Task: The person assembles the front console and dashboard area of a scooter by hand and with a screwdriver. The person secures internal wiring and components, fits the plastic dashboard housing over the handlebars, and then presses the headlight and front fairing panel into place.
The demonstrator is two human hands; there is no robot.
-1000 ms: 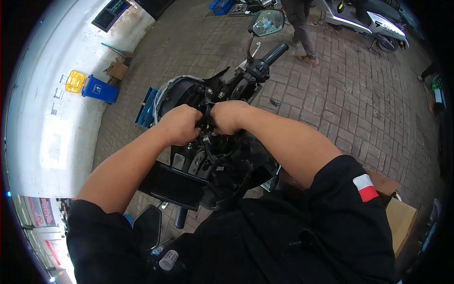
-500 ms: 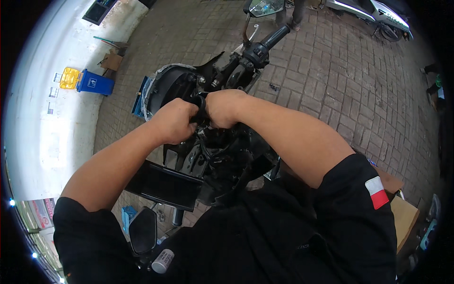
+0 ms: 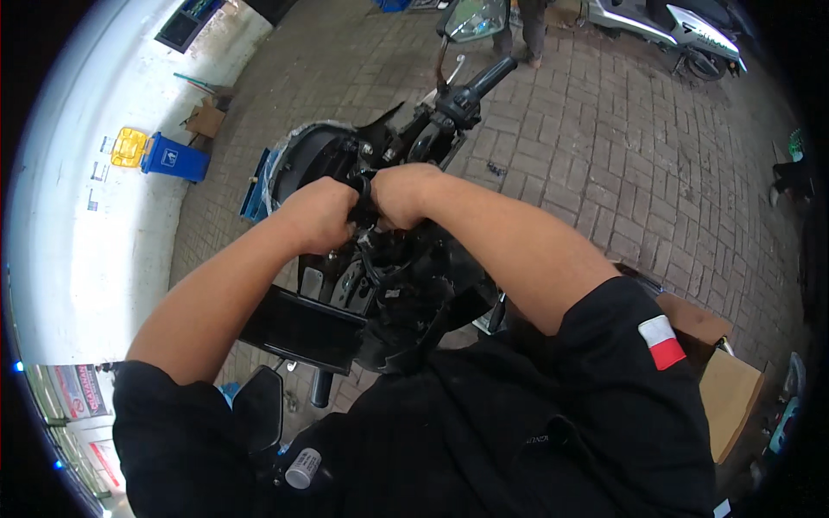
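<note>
A partly stripped motorbike stands in front of me, its handlebar [image 3: 462, 105] reaching to the upper right. My left hand [image 3: 321, 216] is closed at the middle of the bike's front, its fingers curled around a black curved part [image 3: 363, 197]. Right beside it, my right hand [image 3: 404, 195] grips the same spot with bent fingers, and its fingertips are mostly hidden. Beyond both hands sits a dark round front housing [image 3: 313, 162] with a pale rim. Below them, black wiring and frame parts [image 3: 406, 289] lie exposed.
A wide black panel [image 3: 302, 328] and a mirror [image 3: 259, 410] are at lower left, near a white cylindrical container [image 3: 303, 468]. A blue bin [image 3: 174, 158] stands by the white wall. Far off are a standing person [image 3: 522, 34] and a silver scooter [image 3: 682, 34]. Cardboard [image 3: 730, 393] lies at right.
Both hands stay closed at the same place on the bike. The whole view has shifted slightly, and my right upper arm appears a little farther left.
</note>
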